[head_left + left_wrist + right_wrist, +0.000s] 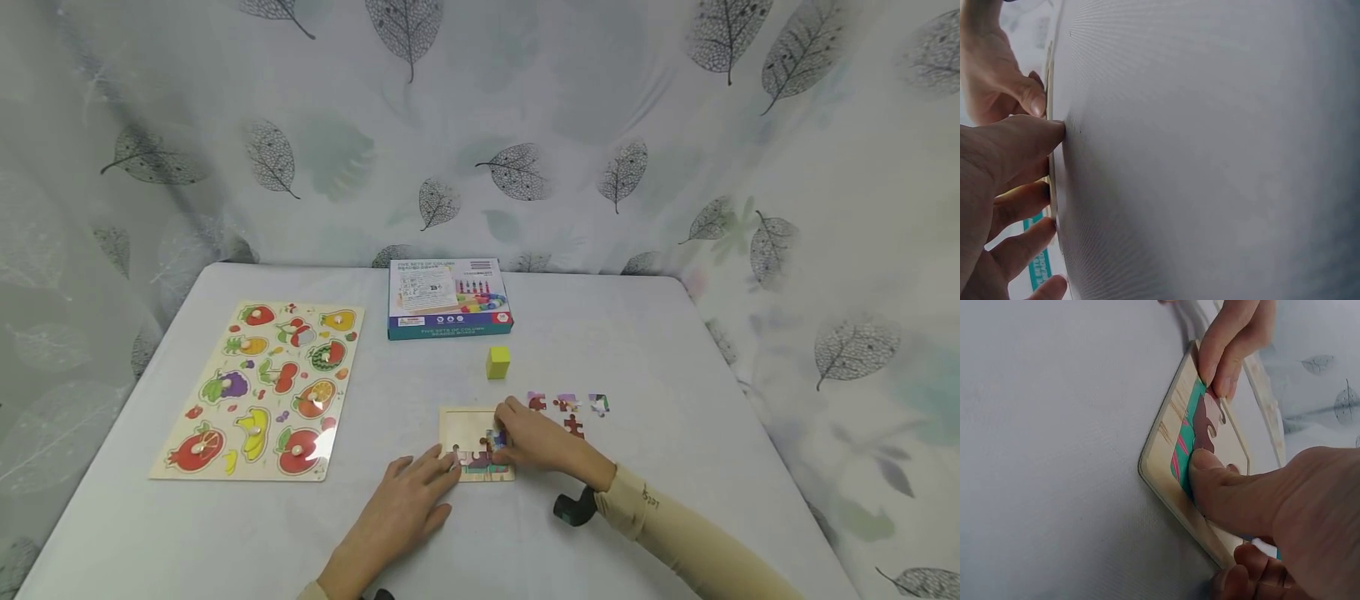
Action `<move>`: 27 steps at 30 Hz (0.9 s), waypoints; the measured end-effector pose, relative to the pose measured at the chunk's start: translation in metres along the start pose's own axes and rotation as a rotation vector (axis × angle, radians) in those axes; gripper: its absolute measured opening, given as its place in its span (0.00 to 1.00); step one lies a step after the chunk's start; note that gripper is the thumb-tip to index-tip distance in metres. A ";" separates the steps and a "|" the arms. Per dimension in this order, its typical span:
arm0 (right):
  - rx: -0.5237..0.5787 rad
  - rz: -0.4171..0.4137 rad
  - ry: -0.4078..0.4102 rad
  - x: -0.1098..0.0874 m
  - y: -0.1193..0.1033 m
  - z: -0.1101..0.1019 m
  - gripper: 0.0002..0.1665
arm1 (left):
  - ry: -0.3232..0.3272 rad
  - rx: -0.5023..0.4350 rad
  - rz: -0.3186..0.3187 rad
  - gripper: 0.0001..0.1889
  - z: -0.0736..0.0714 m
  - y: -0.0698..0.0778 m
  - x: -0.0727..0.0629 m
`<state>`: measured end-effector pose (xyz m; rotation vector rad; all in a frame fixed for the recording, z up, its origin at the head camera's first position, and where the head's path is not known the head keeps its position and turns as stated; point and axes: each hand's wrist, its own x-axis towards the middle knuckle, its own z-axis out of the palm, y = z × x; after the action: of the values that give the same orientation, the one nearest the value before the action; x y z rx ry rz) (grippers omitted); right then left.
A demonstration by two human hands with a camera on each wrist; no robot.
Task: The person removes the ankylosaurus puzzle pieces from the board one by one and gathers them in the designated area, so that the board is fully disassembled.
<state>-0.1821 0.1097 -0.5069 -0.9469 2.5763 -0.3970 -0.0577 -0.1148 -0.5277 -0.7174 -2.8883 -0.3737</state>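
Observation:
A small wooden jigsaw tray lies on the table, its lower rows filled with coloured pieces. My left hand rests at the tray's left side, fingers loosely extended and fingertips on its rim and nearest pieces. In the left wrist view, the left hand's thumb is beside the tray's edge. My right hand holds a purple-blue jigsaw piece between thumb and fingers at the tray's right side. The right thumb presses down over the lower right pieces; its other fingers curl past the rim.
Several loose jigsaw pieces lie right of the tray. Behind it stand a yellow-green block and a bead-set box. A fruit peg-puzzle board lies at the left. A leaf-print curtain hangs behind the white table.

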 end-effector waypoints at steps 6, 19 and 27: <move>0.094 0.006 0.011 -0.001 0.001 0.001 0.21 | -0.023 -0.012 -0.015 0.24 0.000 0.000 0.000; 0.172 -0.119 0.065 -0.008 0.009 -0.012 0.04 | -0.042 -0.006 -0.024 0.25 -0.001 0.002 0.001; 0.184 -0.101 0.112 -0.018 0.020 -0.020 0.03 | -0.003 0.006 -0.007 0.24 0.002 0.000 -0.001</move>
<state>-0.1894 0.1392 -0.4921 -1.0158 2.5426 -0.7206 -0.0570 -0.1147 -0.5294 -0.7076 -2.8939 -0.3647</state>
